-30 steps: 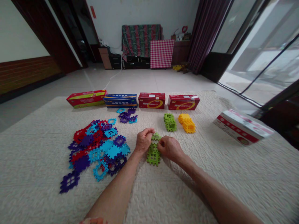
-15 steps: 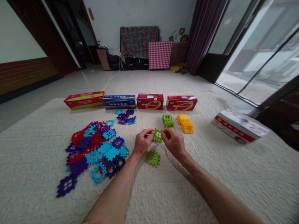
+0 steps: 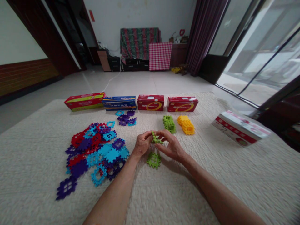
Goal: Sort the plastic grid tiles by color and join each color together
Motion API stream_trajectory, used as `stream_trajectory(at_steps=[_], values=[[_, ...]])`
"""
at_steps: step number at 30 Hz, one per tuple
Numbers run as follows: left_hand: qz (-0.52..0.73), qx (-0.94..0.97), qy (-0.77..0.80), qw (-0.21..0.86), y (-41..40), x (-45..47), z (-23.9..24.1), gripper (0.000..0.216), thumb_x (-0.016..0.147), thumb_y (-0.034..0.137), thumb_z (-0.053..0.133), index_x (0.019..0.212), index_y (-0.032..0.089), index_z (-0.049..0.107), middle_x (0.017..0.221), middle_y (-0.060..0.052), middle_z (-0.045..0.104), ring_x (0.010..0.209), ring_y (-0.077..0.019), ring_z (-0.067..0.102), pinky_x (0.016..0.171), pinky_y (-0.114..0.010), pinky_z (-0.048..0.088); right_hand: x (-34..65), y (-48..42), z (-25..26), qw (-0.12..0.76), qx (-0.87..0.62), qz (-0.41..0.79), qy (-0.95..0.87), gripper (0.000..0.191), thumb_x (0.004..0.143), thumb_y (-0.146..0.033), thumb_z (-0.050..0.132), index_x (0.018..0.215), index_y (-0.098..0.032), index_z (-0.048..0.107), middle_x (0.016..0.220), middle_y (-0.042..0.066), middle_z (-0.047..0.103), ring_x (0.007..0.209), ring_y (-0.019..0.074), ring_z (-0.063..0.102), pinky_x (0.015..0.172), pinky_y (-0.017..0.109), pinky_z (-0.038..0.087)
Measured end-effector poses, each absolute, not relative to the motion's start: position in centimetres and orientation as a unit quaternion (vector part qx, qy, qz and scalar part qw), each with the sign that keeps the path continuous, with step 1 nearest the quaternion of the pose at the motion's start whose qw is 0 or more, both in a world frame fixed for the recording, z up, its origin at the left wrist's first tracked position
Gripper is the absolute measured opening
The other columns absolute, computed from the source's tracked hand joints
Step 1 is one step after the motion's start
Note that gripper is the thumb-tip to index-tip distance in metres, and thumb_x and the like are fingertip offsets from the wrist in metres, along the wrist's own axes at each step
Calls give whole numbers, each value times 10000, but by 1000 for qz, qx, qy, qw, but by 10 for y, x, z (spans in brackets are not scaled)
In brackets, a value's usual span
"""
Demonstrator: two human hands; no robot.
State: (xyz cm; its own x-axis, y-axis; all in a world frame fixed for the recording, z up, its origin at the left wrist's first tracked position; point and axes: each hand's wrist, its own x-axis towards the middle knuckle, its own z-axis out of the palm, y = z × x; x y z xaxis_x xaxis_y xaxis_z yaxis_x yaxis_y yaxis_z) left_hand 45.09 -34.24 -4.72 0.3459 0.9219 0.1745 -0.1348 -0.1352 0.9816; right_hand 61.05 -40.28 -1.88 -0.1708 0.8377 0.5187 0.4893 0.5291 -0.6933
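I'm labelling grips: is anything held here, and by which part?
Green toothed plastic, perhaps two pieces, held by its outer edges between the left hand and right hand; exact contact spots are unclear.

A: What shows of the person's arms?

B: A left forearm (image 3: 114, 190) and a right forearm (image 3: 211, 184), both bare for as much of their length as can be seen, broad toward the lower edge of the view and narrowing smoothly to slimmer wrists (image 3: 186, 161)

A: And beyond those?

B: The left hand (image 3: 142, 145) and the right hand (image 3: 172, 146), bare as well, each with a rounded back and bent, jointed fingers (image 3: 166, 135)

A: Any finer markings?

B: Too small and soft to tell; nails and creases blur together at this size
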Motion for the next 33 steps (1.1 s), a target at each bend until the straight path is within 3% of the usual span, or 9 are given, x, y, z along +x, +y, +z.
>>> stream_trajectory(at_steps=[9,14,19,23,27,33], values=[[466,537,344,613,-343,452,-50,594,715,330,740,1267,151,613,952,-88,750,776,-148,674,716,-246,514,613,-397,-31,445,-454,139,-759,505,775,-266,703,1236,-229,501,1175,99,553,1102,247,544,937,431,464],[452,567,349,593,-344,452,-51,626,741,315,712,1327,156,561,929,-64,754,742,-130,664,704,-225,510,609,-399,-36,433,-462,142,-761,503,759,-251,701,1219,-221,501,1187,103,541,1096,242,535,949,420,455],[458,566,357,585,-345,454,-49,571,738,260,681,1289,150,579,929,-58,745,743,-128,662,702,-229,511,609,-399,-30,435,-472,128,-756,471,739,-223,668,1175,-210,490,1155,97,562,1074,241,547,937,415,461],[483,536,378,580,-343,457,-48,537,700,229,673,1224,141,602,912,-61,726,769,-150,681,743,-269,527,631,-390,-29,442,-550,43,-708,518,731,-200,635,1219,-195,463,1141,121,564,1083,276,546,942,458,457],[487,529,386,578,-342,458,-48,475,664,242,670,1121,118,636,847,-56,714,733,-163,683,740,-301,536,657,-384,-35,383,-625,-56,-678,533,735,-140,561,1260,-167,466,1217,167,521,1145,319,495,964,511,435],[491,536,384,570,-340,457,-53,422,661,253,657,1063,125,647,821,-49,712,706,-155,673,714,-297,534,661,-385,-39,312,-647,-70,-692,570,714,-101,533,1281,-149,496,1237,165,520,1136,314,489,969,479,441]])
